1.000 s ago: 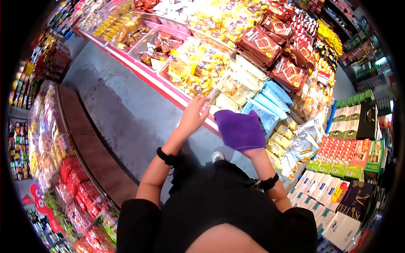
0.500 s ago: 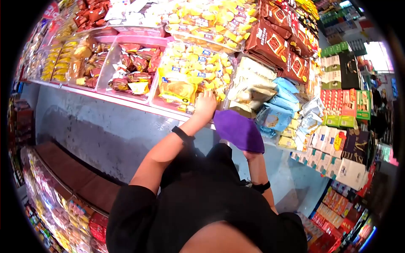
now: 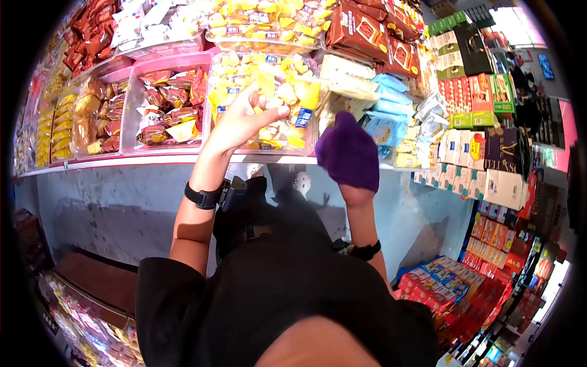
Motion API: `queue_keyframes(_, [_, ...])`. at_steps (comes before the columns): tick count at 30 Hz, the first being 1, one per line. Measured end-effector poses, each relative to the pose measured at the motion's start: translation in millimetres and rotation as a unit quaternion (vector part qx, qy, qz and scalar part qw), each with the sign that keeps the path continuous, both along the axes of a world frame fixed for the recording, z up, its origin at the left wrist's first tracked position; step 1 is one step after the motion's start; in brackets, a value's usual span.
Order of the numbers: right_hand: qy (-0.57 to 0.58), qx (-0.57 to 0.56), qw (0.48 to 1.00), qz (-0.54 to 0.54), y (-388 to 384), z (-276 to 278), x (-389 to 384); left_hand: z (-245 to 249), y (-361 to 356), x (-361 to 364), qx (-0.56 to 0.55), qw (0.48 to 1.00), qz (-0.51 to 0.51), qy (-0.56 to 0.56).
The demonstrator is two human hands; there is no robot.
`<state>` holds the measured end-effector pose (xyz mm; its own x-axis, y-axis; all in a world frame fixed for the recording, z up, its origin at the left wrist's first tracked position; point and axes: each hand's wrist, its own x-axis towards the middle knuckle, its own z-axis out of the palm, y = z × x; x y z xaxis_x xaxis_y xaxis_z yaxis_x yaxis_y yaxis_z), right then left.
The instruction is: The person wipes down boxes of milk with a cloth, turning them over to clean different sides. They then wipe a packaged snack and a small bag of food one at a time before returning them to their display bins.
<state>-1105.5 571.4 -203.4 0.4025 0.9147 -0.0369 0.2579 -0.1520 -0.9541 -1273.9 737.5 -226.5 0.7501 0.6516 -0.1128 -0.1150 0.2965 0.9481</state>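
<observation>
My left hand [image 3: 244, 119] is over a clear bin [image 3: 263, 151] of yellow-wrapped snacks, thumb stretched to the right and fingers bent. A yellow snack packet [image 3: 309, 95] with a blue label lies against the thumb and fingers; part of the grip is hidden behind it. My right hand, covered by a purple cloth mitt [image 3: 351, 153], is raised in front of the bin's right corner. A thumb-like bump points up from the mitt, and its fingers are hidden. Beside it are cream packets [image 3: 345, 73] and light-blue packets [image 3: 388, 122].
A bin of dark-red wrapped snacks [image 3: 174, 104] stands to the left, with brown bags [image 3: 358, 33] at the back. Cartons [image 3: 471, 147] fill the right side. The shelf edge [image 3: 122, 161] runs along the front, and red boxes [image 3: 428, 287] are stacked low on the right.
My left hand has come up out of the snacks, and the large yellow packet no longer lies at the bin's front left. The purple mitt has turned upright and rounder. The view has shifted.
</observation>
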Motion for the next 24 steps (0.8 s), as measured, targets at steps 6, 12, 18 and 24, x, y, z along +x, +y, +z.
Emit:
queue_keyframes(6, [-0.506,0.317,0.798,0.078,34.6,53.7,-19.4,60.0,-35.7,-6.1,0.123,0.989,0.031,-0.071])
queue_keyframes(12, [0.126,0.231,0.965,0.023,45.3,48.2,-59.4,68.0,-50.1,-17.2,0.276,0.959,0.068,0.004])
queue_keyframes(18, [0.339,0.249,0.906,-0.042,53.2,43.9,-64.2,74.6,-55.9,-31.0,0.228,0.966,0.104,-0.067])
queue_keyframes(24, [0.287,0.307,0.9,-0.119,60.3,25.8,-76.8,67.3,-47.2,-46.7,0.191,0.975,0.102,-0.05])
